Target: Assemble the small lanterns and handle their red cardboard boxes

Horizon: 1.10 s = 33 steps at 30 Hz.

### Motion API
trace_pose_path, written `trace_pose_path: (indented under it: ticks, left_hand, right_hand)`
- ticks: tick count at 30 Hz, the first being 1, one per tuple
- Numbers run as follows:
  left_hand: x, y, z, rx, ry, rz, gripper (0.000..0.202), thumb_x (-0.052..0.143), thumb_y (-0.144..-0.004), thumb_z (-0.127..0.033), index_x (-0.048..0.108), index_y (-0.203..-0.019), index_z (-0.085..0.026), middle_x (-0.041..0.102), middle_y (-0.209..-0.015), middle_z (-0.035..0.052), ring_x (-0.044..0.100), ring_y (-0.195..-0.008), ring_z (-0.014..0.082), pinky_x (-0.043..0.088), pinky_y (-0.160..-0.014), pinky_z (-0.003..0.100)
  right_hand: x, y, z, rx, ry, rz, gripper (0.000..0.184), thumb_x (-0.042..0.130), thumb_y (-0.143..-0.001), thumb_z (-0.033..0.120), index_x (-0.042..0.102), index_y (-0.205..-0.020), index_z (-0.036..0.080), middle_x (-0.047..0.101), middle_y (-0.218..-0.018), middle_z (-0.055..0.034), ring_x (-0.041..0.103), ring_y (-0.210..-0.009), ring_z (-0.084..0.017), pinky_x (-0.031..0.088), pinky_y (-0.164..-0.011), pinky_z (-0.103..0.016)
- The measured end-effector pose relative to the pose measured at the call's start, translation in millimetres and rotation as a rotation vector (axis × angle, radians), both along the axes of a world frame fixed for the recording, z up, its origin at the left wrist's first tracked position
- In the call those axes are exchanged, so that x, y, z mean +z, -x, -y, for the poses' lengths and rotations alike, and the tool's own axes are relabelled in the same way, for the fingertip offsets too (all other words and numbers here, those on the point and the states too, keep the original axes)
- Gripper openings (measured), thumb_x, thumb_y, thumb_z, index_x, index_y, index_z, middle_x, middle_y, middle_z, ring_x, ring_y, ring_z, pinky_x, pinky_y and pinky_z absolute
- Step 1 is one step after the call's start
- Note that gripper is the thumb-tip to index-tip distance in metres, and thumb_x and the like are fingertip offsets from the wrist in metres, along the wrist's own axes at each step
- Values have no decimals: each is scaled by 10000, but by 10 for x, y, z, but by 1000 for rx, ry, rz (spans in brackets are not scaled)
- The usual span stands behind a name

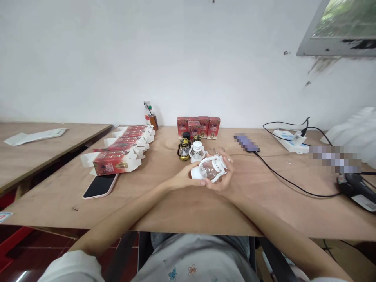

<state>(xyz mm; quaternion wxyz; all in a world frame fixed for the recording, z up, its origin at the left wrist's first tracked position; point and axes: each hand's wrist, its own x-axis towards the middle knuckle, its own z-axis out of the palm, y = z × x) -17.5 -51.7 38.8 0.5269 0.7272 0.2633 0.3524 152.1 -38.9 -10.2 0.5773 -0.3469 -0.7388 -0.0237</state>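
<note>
Between my two hands, above the middle of the table, a small white lantern [210,168] with a clear globe lies tilted on its side. My left hand [188,177] is closed around its base end. My right hand [225,180] wraps the top end, its fingers partly hidden behind the lantern. Just beyond stand another white lantern [197,151], a black and gold lantern [184,150], and further small lanterns partly hidden behind them. Several red printed boxes [214,128] stand upright behind the lanterns.
Open red boxes [113,161] lie in a row at left, by a phone [100,186]. A second phone [246,142] with a cable, a white power strip [290,141] and a black scanner [357,192] are at right. A gap separates the left table [53,150].
</note>
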Motion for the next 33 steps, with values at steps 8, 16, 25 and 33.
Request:
trace_pose_path:
  ticks: [8,16,25,33]
  left_hand:
    - [-221,67,-26,341,-82,-57,611,772,-546,-358,537,-1085,-192,643,-1013,54,605,-911,243,475,-821,364]
    - [-186,64,45,554,-320,-325,468,684,-638,-278,466,-1048,-217,615,-1019,55,604,-920,251,477,-755,344]
    - [-112,37,126,667,-408,-541,278,606,-710,-272,450,-929,-203,592,-968,50,592,-902,234,461,-742,338]
    - [-105,69,52,708,-442,-597,267,602,-671,-190,517,-924,-190,594,-951,46,590,-889,213,461,-762,313]
  right_hand:
    - [201,-45,86,-19,-138,235,642,646,-733,389,374,-1295,242,208,-1426,-147,323,-1317,-350,420,-978,-534]
    - [203,-24,85,-10,-154,354,503,621,-795,351,462,-1257,228,201,-1475,-125,353,-1313,-298,422,-1005,-483]
    - [292,-57,81,138,-120,230,258,602,-817,258,562,-1068,211,493,-1290,-140,514,-1174,-247,492,-915,-407]
    - [316,-37,119,141,-16,1,39,545,-840,185,579,-827,200,577,-1071,-105,580,-1017,-204,491,-864,-391]
